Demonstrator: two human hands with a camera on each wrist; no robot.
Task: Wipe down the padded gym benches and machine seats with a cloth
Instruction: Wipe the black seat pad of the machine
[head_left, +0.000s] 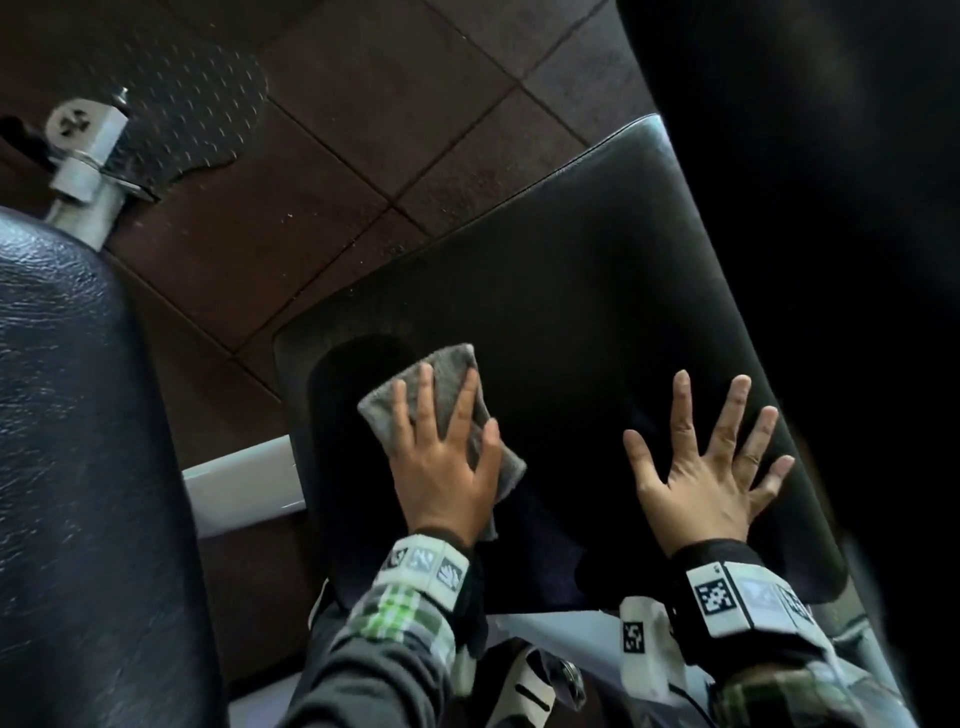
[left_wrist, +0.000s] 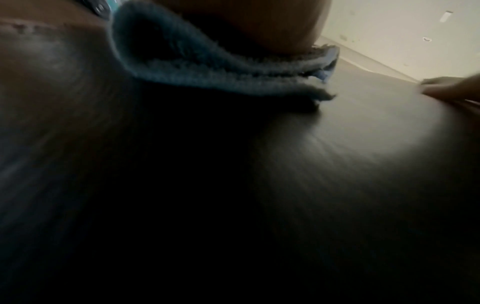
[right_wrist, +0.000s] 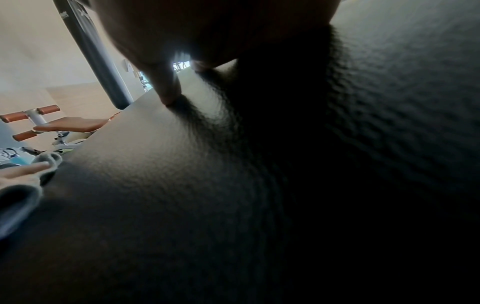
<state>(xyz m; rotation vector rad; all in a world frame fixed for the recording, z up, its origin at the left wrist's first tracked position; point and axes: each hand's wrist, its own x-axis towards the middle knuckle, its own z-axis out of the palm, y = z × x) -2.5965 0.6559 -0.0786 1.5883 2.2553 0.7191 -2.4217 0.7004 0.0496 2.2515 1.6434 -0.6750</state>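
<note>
A black padded seat (head_left: 571, 291) fills the middle of the head view. My left hand (head_left: 447, 447) lies flat with straight fingers on a folded grey cloth (head_left: 441, 374), pressing it onto the seat's near left part. In the left wrist view the cloth (left_wrist: 207, 70) shows as folded layers under my palm on the dark pad (left_wrist: 337, 164). My right hand (head_left: 711, 462) rests flat on the seat to the right, fingers spread wide, holding nothing. The right wrist view shows its fingers (right_wrist: 168, 90) touching the textured pad (right_wrist: 155, 185), with the cloth (right_wrist: 49, 158) at the left edge.
A second black pad (head_left: 72, 415) rises at the left. A white frame tube (head_left: 244, 483) and a white bolted bracket (head_left: 88, 150) sit beside brown floor tiles (head_left: 363, 130). A dark backrest (head_left: 831, 208) stands at the right. An orange-padded bench (right_wrist: 70, 124) stands farther off.
</note>
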